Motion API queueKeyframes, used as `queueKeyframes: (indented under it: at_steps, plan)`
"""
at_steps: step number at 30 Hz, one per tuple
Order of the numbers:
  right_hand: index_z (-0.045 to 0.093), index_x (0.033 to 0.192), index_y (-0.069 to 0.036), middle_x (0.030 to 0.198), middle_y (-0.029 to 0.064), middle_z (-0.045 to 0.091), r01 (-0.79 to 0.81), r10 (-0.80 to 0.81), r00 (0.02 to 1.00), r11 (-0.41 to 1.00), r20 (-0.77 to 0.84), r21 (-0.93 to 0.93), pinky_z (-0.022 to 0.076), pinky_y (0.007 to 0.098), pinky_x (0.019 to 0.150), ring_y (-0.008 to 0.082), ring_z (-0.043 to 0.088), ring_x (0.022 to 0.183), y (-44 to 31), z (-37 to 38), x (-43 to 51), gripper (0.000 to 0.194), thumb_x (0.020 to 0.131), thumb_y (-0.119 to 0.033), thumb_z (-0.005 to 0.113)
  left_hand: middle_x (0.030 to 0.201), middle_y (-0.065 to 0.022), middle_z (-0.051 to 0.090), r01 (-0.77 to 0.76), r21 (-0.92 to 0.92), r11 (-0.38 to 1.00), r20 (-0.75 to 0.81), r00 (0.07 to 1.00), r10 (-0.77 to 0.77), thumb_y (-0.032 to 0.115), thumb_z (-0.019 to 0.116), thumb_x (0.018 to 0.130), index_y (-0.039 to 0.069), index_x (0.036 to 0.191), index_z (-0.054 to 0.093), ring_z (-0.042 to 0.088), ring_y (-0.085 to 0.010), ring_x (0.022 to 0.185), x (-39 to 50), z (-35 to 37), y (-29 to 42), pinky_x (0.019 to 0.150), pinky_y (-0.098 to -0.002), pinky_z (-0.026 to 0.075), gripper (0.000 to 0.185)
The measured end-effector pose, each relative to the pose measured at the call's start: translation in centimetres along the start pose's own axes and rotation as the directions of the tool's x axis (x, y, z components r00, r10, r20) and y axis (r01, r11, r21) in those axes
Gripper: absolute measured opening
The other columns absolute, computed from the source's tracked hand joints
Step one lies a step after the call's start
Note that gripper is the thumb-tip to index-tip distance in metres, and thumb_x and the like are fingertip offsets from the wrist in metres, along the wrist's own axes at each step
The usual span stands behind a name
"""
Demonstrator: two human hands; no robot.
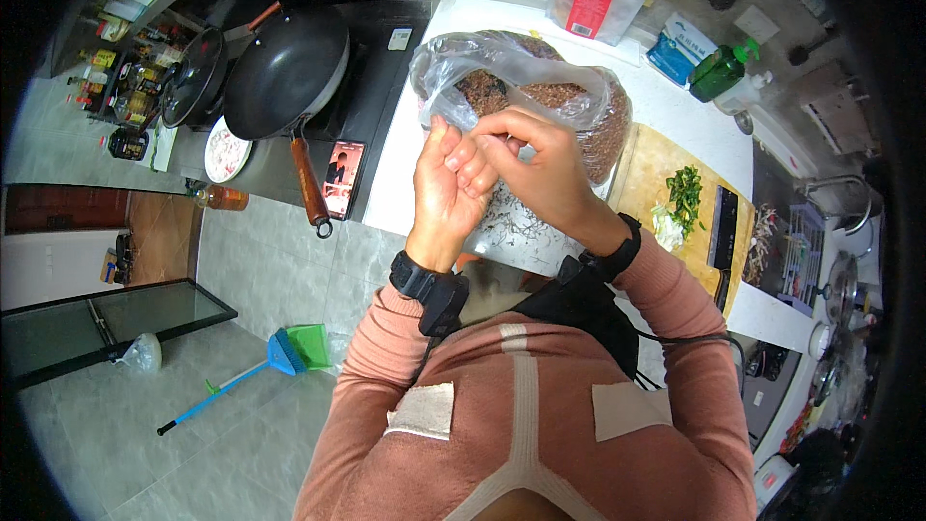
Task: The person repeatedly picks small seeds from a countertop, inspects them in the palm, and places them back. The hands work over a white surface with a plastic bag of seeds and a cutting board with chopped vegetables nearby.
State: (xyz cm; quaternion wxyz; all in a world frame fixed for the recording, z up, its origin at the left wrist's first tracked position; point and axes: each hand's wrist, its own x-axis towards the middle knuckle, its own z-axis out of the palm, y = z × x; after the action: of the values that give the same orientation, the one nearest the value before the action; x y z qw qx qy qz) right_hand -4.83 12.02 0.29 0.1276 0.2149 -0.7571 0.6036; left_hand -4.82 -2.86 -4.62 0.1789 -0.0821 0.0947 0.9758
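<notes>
My left hand point(454, 184) is palm up with its fingers curled inward, over the front of the white counter. Against its fingertips, my right hand point(539, 166) brings thumb and forefinger together in a pinch. Whatever may be between the fingers is too small or too hidden to make out. Just beyond both hands lies an opened clear plastic bag point(608, 98) filled with brown, crumbly dried material point(483, 90). Thin dark shreds point(528, 235) are scattered on the pale surface under my hands.
Right of the hands, a wooden cutting board point(636, 166) carries chopped greens point(684, 192), white pieces point(667, 226) and a cleaver point(723, 224). To the left, a wok point(289, 72) sits on the stove, its handle point(309, 184) jutting out beside a phone point(343, 177) and a bowl point(226, 148).
</notes>
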Motion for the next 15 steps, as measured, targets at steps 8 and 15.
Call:
queueKeyframes:
  at_steps: [8,15]
  plan:
    - [0.072,0.095,-0.001,0.086,0.0065,0.070,0.021,-0.026,0.997,0.997,-0.072,-0.069,0.0493,0.0267,0.064,0.0120,0.062,0.071,-0.4,-0.8,-0.8,0.008,0.088,0.002,0.069,0.068,0.0029,0.037,0.078,-0.085,0.993,0.177,0.982,-0.062,0.033,0.041,0.114,0.012,0.083,0.045,0.030,-0.0096,0.052,-1.0,0.2,-0.8,0.044,-0.0261,0.026,0.038]
    - [0.073,0.095,-0.004,0.096,0.0074,0.070,0.140,-0.154,0.987,0.968,-0.051,-0.207,0.0537,0.0352,0.077,0.0245,0.066,0.088,-1.1,-1.5,-1.0,0.013,0.083,0.000,0.071,0.100,-0.0125,0.067,-0.152,-0.080,0.985,-0.128,0.982,0.141,0.030,0.044,0.112,0.002,0.108,0.062,0.065,-0.0232,0.093,-1.3,0.8,-1.1,0.086,-0.0369,0.056,0.033]
